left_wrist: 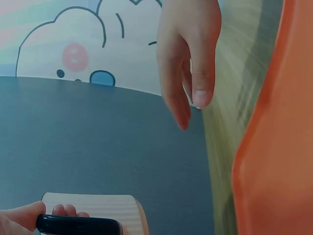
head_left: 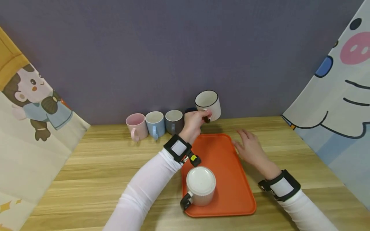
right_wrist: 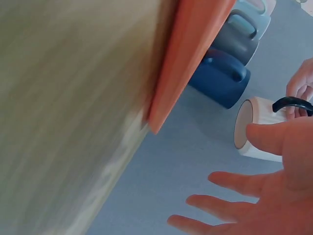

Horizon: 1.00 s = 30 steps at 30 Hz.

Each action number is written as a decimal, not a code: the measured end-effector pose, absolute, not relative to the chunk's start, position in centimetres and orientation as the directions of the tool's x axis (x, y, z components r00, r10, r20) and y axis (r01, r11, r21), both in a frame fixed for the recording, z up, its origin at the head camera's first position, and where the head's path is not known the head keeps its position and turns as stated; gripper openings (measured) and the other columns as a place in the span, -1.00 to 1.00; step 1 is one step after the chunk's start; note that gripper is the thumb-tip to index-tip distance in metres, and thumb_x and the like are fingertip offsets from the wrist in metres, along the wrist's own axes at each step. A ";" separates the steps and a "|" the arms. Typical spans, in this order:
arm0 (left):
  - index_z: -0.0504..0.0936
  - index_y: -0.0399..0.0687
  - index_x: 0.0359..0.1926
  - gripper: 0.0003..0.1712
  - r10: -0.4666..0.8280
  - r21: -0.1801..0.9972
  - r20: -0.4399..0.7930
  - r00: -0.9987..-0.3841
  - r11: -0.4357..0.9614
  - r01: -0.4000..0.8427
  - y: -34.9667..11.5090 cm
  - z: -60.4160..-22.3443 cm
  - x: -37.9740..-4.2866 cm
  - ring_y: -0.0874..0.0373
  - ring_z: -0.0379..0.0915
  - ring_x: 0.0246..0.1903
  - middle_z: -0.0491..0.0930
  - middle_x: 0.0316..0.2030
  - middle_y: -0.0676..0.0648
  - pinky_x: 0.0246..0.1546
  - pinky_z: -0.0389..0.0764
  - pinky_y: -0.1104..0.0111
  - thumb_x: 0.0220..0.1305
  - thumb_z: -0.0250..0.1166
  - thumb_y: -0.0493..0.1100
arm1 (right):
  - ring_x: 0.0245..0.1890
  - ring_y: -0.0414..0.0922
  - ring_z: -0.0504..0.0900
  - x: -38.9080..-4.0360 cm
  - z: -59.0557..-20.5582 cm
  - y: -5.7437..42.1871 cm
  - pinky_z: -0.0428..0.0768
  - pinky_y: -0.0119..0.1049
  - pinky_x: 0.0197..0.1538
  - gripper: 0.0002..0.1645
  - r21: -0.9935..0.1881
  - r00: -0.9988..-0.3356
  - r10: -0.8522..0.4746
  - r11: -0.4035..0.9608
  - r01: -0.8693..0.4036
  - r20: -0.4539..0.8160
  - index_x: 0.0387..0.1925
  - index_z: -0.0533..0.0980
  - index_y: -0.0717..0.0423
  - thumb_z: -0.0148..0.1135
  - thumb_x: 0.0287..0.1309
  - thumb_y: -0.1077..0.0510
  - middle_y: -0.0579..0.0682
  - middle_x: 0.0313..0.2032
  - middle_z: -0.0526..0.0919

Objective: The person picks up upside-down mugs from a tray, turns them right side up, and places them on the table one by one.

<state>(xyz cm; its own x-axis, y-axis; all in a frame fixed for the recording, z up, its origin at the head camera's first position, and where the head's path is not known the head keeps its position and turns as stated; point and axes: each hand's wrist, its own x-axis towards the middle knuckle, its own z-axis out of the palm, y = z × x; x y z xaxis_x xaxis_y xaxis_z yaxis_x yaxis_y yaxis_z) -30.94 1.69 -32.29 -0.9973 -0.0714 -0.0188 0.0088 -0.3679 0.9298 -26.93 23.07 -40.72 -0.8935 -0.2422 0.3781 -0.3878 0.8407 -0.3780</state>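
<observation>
My left hand (head_left: 193, 124) grips the black handle of a white, ribbed mug (head_left: 214, 109), raised above the table at the back with its dark-rimmed mouth up. In the left wrist view the fingers curl round that handle (left_wrist: 78, 224). A second white mug (head_left: 201, 184) stands upside down on the orange tray (head_left: 231, 189), its black handle pointing to the front left. Just right of the tray's far end hovers my right hand (head_left: 251, 149); its fingers (right_wrist: 234, 183) are spread and hold nothing.
Left of the raised mug stand a pink mug (head_left: 136, 125), a light blue mug (head_left: 156, 123), a grey mug (head_left: 174, 122) and a navy mug (right_wrist: 220, 78), mostly hidden in the head view. Behind them rises a grey wall (head_left: 144, 57); patterned curtains (head_left: 347, 106) flank the wooden table (head_left: 115, 173).
</observation>
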 end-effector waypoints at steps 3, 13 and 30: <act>0.68 -0.48 -0.28 -0.84 -0.075 0.928 -0.044 -0.996 -0.372 -0.013 2.1 -32.5 -31.3 0.15 0.57 -0.43 0.63 -0.54 -0.02 -0.24 0.57 0.30 0.10 0.30 -0.42 | 0.15 0.52 0.23 -26.8 -40.9 23.7 0.22 0.37 0.15 -0.37 -0.367 -0.898 -0.228 0.853 -0.370 0.376 0.22 0.28 0.43 0.16 0.26 0.10 0.57 0.18 0.27; 0.69 -0.42 -0.24 -0.82 -0.086 0.922 -0.122 -0.989 -0.378 -0.081 3.4 -33.1 -32.0 0.17 0.61 -0.40 0.70 -0.38 -0.13 -0.13 0.58 0.21 0.08 0.31 -0.44 | 0.18 0.56 0.14 -26.2 -41.3 25.4 0.19 0.45 0.09 -0.30 -0.366 -0.932 -0.197 0.879 -0.306 0.305 0.28 0.22 0.40 0.13 0.29 0.04 0.56 0.24 0.18; 0.71 -0.38 -0.29 -0.80 -0.138 0.940 -0.187 -0.973 -0.312 -0.136 5.0 -34.2 -33.7 0.18 0.61 -0.39 0.72 -0.29 -0.17 -0.07 0.61 0.25 -0.04 0.38 -0.45 | 0.15 0.55 0.17 -24.9 -41.3 28.3 0.15 0.43 0.10 -0.36 -0.359 -0.928 -0.176 0.886 -0.295 0.328 0.21 0.25 0.48 0.12 0.29 0.09 0.64 0.16 0.22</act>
